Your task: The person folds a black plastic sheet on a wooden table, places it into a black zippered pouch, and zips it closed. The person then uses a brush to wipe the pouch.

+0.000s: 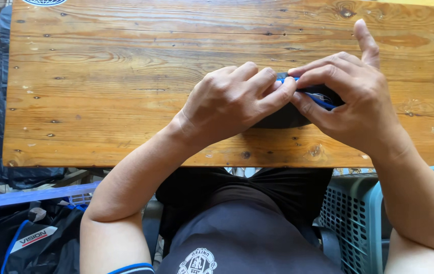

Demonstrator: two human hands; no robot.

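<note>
Both hands — left [232,101], right [351,99] — pinch a dark, blue-edged fabric piece [283,117] (mostly hidden).

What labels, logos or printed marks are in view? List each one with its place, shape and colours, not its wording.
Round emblem: top left edge of the wooden table, blue and white, cut off by the frame.
Slanted label strip: on the black bag at bottom left, white with dark lettering and a red stripe.
Crest: on the dark shorts at bottom centre, white, shield-like.
</note>
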